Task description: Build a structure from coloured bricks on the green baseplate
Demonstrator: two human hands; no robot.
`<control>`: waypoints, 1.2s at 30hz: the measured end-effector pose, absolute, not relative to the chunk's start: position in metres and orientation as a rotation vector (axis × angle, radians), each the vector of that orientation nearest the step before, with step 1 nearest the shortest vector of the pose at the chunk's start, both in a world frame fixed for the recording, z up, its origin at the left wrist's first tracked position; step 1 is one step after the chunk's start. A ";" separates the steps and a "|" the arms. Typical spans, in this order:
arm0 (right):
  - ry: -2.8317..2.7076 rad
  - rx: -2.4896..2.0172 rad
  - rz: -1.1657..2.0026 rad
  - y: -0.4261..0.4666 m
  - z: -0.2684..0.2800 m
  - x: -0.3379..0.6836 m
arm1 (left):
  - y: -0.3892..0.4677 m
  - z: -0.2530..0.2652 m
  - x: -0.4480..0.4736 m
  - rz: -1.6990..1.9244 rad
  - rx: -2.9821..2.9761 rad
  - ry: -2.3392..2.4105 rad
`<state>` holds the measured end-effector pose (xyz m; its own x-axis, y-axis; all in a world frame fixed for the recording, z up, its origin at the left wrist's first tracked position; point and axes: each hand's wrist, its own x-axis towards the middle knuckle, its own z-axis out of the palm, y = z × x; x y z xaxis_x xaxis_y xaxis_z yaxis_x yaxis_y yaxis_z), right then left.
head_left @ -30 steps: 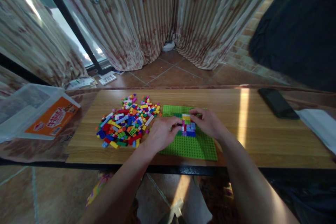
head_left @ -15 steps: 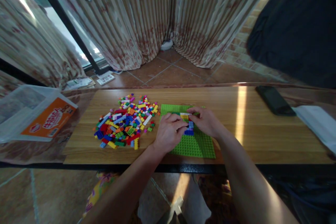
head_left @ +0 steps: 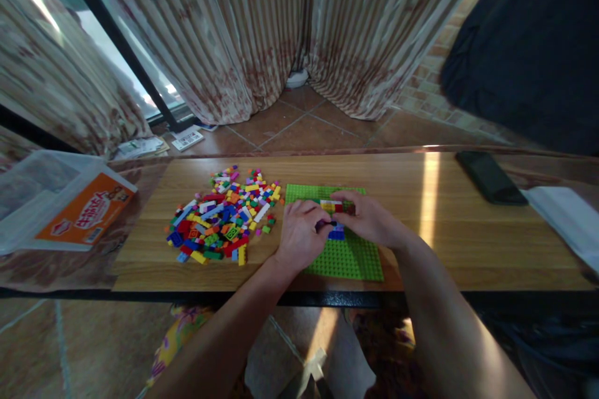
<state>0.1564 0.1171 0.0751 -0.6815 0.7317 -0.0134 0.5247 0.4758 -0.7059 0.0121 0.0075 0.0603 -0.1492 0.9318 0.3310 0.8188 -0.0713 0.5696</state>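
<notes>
A green studded baseplate (head_left: 346,265) lies on the table with a small build of toy bricks (head_left: 337,234) on it, showing blue, white, yellow and red pieces. My left hand (head_left: 303,234) is at the left side of the build, thumb and index finger pinched at a small dark spot I cannot identify. From the right, my right hand (head_left: 369,218) curls its fingers and thumb against the red and white end of the build. What sits between its fingertips is hidden. Both hands cover part of the bricks.
A heap of loose, mixed-colour bricks (head_left: 224,218) spreads left of the baseplate. At far left stands a clear plastic box (head_left: 60,206) with an orange label. A black phone (head_left: 489,177) and a white packet (head_left: 566,218) lie on the right. The table's dark front edge (head_left: 341,299) runs below.
My right hand has shifted slightly, its thumb and fingers moving nearer my left fingertips. Red pieces now show by its fingers. My left hand stays almost in place.
</notes>
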 end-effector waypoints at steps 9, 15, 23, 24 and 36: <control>-2.407 -1.073 1.107 0.117 0.076 0.158 | 0.008 0.061 0.014 1.005 1.916 2.036; -2.400 -1.102 1.160 0.116 0.082 0.156 | 0.009 0.061 0.013 1.006 1.921 2.020; -2.354 -1.052 1.239 0.115 0.078 0.156 | 0.010 0.061 0.012 1.017 1.911 1.995; -2.351 -1.058 1.241 0.115 0.078 0.156 | 0.009 0.061 0.012 1.020 1.907 1.994; -2.295 -1.050 1.224 0.121 0.071 0.158 | 0.004 0.072 0.001 1.057 1.945 1.946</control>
<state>0.1578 0.1206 0.0712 -0.6717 0.7393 -0.0473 0.4513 0.3577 -0.8175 0.0008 0.0040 0.0723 -0.1182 0.9326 0.3411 0.7938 -0.1176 0.5966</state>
